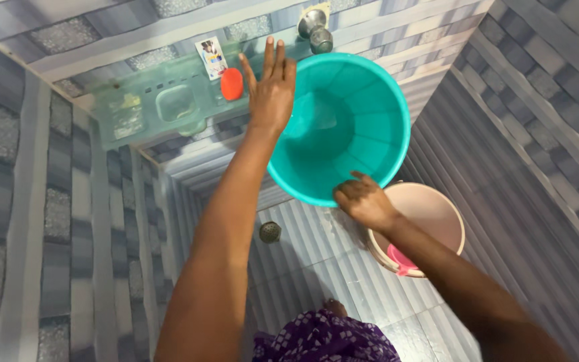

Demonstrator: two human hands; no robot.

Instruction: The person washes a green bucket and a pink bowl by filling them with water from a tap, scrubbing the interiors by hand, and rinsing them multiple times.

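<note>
Tilting a teal plastic bucket [346, 127] mouth toward the camera, under the metal tap [316, 30] at 12 o'clock. Right hand [364, 201] clamping the bucket rim at its 6 o'clock edge, fingers curled over the lip. Left hand [273, 90] spread flat, fingers apart, hovering by the rim at 9 o'clock, holding nothing; contact with the rim not clear. Looking light: thin-walled, some water showing inside. Likely flexing at the wall, stiffer at the rolled rim, so the rim seeming the best hold; wet plastic probably slippery. Sitting at 4 o'clock of the bucket on the tiled floor [323, 261]: a pink pail [430, 208] with a pink scoop [400, 260] inside. Resting at 10 o'clock: a glass shelf [135, 117] carrying an orange soap [231, 84]
</note>
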